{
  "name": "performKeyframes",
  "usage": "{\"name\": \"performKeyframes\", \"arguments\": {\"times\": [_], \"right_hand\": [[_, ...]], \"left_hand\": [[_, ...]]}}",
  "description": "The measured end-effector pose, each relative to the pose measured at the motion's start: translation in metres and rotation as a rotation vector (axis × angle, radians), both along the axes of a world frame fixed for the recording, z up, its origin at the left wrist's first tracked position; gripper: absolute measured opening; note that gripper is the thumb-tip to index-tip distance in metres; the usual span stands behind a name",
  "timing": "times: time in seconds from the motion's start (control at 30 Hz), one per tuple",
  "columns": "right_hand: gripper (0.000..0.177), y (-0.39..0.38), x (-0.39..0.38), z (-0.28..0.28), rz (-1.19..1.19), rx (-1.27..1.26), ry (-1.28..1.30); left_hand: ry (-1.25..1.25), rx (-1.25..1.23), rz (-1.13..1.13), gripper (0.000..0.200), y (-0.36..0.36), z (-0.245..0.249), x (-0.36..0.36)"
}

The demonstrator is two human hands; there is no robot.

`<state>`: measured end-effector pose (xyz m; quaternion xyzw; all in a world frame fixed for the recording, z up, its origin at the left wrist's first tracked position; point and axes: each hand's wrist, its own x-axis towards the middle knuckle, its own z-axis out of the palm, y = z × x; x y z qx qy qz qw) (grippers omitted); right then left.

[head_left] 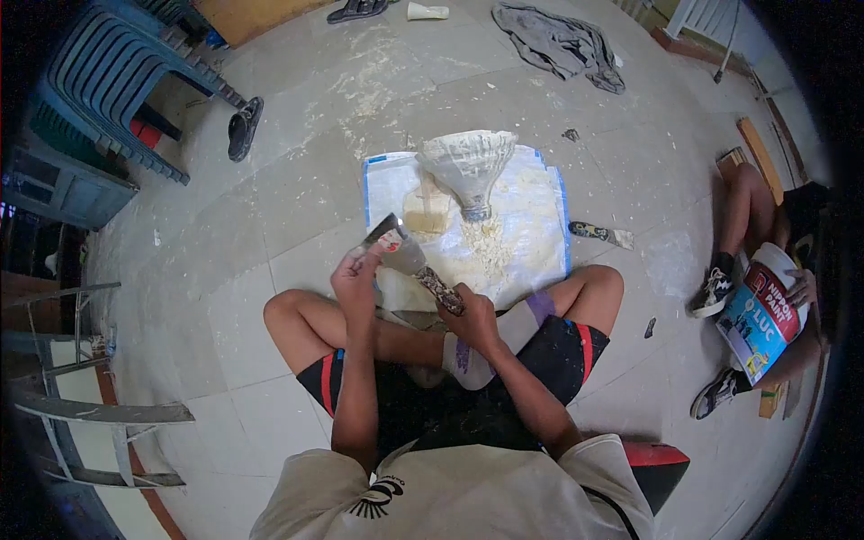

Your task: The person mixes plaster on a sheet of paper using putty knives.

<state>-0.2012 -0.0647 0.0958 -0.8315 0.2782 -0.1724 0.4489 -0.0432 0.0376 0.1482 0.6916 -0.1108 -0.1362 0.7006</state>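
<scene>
Evidently, a putty-crusted metal scraper point(407, 255) was held at frame centre, handle clenched in the right hand point(470, 317), blade pinched by the left hand point(355, 270). With pale putty crumbs point(486, 247) piled on the white plastic sheet point(387, 180) above, scraping was judged partly done.

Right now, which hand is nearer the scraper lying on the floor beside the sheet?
Right. The floor scraper lies ahead-right of the right hand; the left hand is farther left, pinching the putty knife blade.
</scene>
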Motion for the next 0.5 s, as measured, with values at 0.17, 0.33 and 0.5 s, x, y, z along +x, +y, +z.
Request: {"name": "performKeyframes", "arguments": {"times": [0.17,0.33,0.5], "right_hand": [[0.023,-0.001,-0.001,-0.003,0.020,0.022,-0.042],[0.025,-0.002,0.000,0.000,0.040,-0.006,0.007],[0.033,0.000,0.004,0.005,-0.016,0.040,-0.140]], "left_hand": [[0.029,-0.058,0.104,0.018,0.000,0.003,0.005],[0.233,-0.153,0.147,0.018,0.002,-0.011,0.005],[0.224,-0.028,0.067,0.024,0.008,-0.014,0.002]]}}
